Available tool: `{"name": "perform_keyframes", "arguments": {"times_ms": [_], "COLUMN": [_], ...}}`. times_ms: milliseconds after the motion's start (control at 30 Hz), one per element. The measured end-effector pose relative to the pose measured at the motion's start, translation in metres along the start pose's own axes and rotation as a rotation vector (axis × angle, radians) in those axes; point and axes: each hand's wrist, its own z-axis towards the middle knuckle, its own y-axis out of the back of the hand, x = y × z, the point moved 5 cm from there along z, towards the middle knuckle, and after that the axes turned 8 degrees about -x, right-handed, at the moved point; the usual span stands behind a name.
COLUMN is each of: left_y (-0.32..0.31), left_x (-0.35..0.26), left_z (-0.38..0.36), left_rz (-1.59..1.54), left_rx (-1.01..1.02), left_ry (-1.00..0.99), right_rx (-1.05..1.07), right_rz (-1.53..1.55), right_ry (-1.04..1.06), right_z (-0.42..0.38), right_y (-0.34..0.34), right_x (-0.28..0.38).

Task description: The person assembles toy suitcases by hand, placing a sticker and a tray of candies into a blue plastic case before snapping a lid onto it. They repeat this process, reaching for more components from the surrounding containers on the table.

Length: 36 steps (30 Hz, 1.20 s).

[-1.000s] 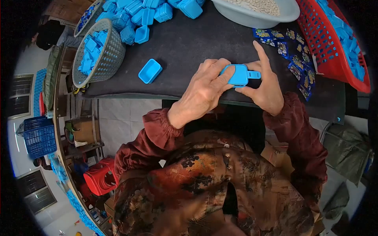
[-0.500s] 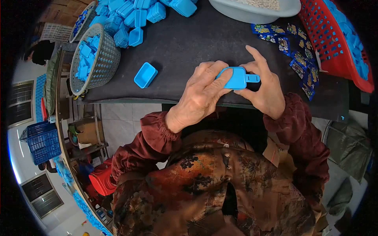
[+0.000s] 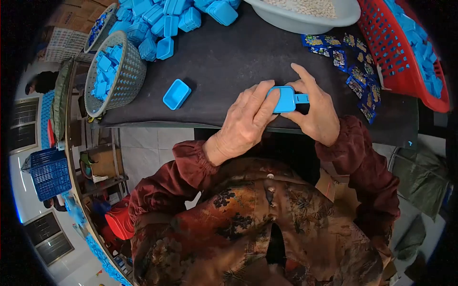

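Note:
A small blue plastic box with a flat lid is held between both hands above the near edge of the dark table. My left hand lies across the left part of its lid, thumb and fingers pressed on it. On the other side, my right hand grips the box between thumb and fingers, with the index finger raised. A clip tab juts from the box's right end toward the right palm. Left of the hands, an open blue tray-like box rests on the table. The box's underside is hidden.
Blue boxes are heaped at the back left, beside a grey basket of blue parts. Blue printed sachets lie to the right. A white basin of pale pellets and a red basket of blue pieces stand beyond.
Both hands and the box have shifted slightly left and down in view. My left fingers cover more of the lid, and the clip tab looks shorter and tilted.

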Motion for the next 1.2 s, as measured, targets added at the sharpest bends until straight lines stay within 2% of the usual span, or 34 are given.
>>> {"name": "perform_keyframes", "arguments": {"times_ms": [67, 133, 233, 300, 367, 433, 467, 533, 567, 600, 667, 800, 933, 1033, 1100, 1200], "left_y": [0.003, 0.000, 0.002, 0.007, 0.014, 0.029, 0.036, 0.051, 0.055, 0.057, 0.061, 0.060, 0.054, 0.055, 0.055, 0.043], "left_x": [0.001, 0.006, 0.013, 0.018, 0.026, 0.034, 0.039, 0.047, 0.052, 0.056, 0.065, 0.074, 0.069, 0.061, 0.056, 0.046], "left_z": [0.001, 0.002, 0.012, 0.017, 0.020, 0.032, 0.034, 0.042, 0.045, 0.047, 0.048, 0.045, 0.041, 0.038, 0.030, 0.022], "left_rz": [-0.026, -0.136, -0.311, -0.287, -0.332, -0.415, -0.539, -0.656, -0.796, -0.785, -0.965, -1.163, -1.139, -0.962, -0.626, -0.399], "left_rx": [0.039, 0.137, 0.115, 0.100, 0.040, 0.021, 0.036, 0.015, -0.046, -0.032, -0.084, -0.009, -0.032, -0.134, -0.028, -0.026], "left_ry": [-0.003, 0.084, 0.130, 0.128, 0.226, 0.354, 0.592, 0.715, 0.703, 0.695, 0.740, 0.773, 0.785, 0.739, 0.730, 0.499], "right_rx": [0.005, -0.032, -0.013, -0.008, -0.010, -0.059, -0.102, -0.153, -0.190, -0.180, -0.192, -0.182, -0.152, -0.112, -0.109, -0.089], "right_rz": [0.005, 0.015, 0.123, 0.136, 0.159, 0.509, 0.475, 0.515, 0.537, 0.460, 0.456, 0.449, 0.435, 0.410, 0.466, 0.469], "right_ry": [0.018, 0.055, -0.034, -0.067, -0.097, -0.082, -0.010, -0.034, -0.064, -0.025, -0.038, -0.105, -0.081, -0.091, -0.046, -0.087], "right_z": [0.000, 0.001, 0.005, 0.009, 0.013, 0.015, 0.015, 0.014, 0.014, 0.012, 0.011, 0.010, 0.011, 0.011, 0.009, 0.008], "right_y": [-0.001, 0.001, 0.002, 0.006, 0.007, 0.008, 0.009, 0.014, 0.016, 0.015, 0.017, 0.018, 0.017, 0.015, 0.013, 0.012], "right_x": [-0.001, -0.001, -0.002, 0.001, 0.000, -0.008, -0.019, -0.016, -0.017, -0.018, -0.020, -0.021, -0.022, -0.023, -0.020, -0.013]}}
